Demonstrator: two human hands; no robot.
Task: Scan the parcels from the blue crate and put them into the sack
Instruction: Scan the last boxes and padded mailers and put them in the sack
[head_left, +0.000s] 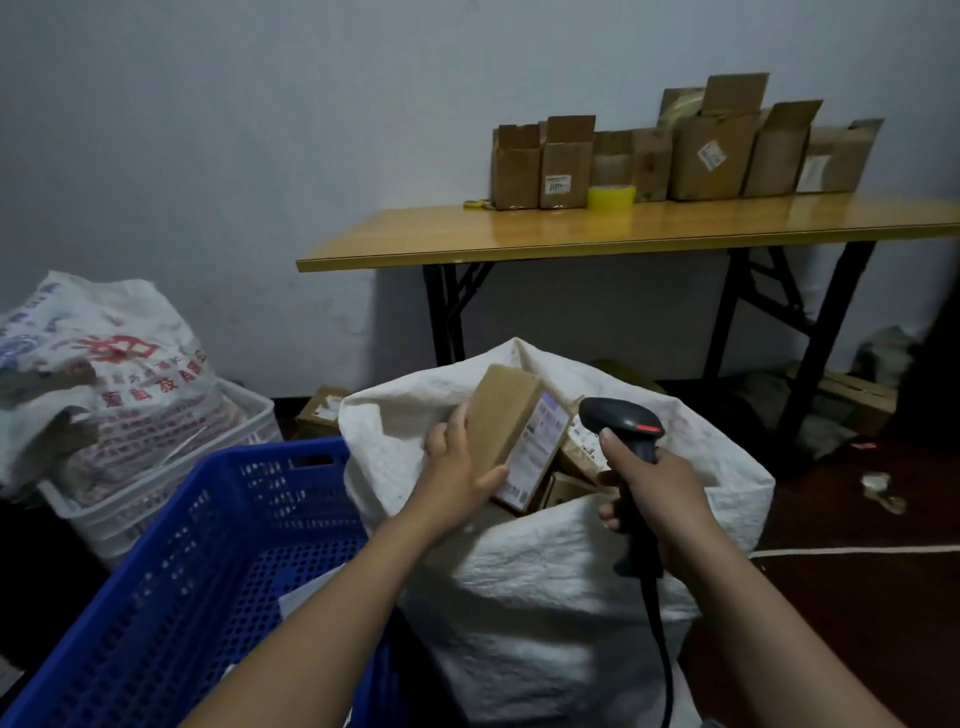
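Brown parcel (501, 415) held in our left hand (457, 473) over the white sack (545, 597), our right hand (660, 488) wrapped round the black scanner (621, 418)

Crate (218, 561) near left, sack (545, 597) right of it. Parcels (563, 486) in sack. Table (571, 234) far right, boxes (675, 156) on it. Basket (171, 467) far left.

- Brown cardboard parcel (506, 426), white label on one face, tilted over the sack's mouth.
- White woven sack (545, 597), upright, open, more boxes (577, 457) inside.
- Blue perforated crate (208, 540), just beside the sack's left.
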